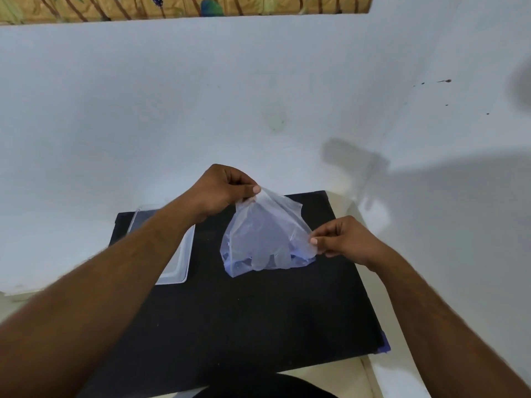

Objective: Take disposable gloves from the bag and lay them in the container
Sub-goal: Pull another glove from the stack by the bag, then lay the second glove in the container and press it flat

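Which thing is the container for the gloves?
Find the black mat on the table. At its far left side, partly hidden under the left forearm, lies the container. It is a shallow, clear, rigid tray, unlike the soft crinkly bag that both hands hold.

Clear bag (267, 234) (gloves (268, 254) inside) — upright

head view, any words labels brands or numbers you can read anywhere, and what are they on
No readable text anywhere in this view.
Bag: clear plastic, no print visible.
Container: plain, no label visible.
Black table top: bare, no markings.
Patterned strip along the top edge: plant and bird motifs only, no lettering.
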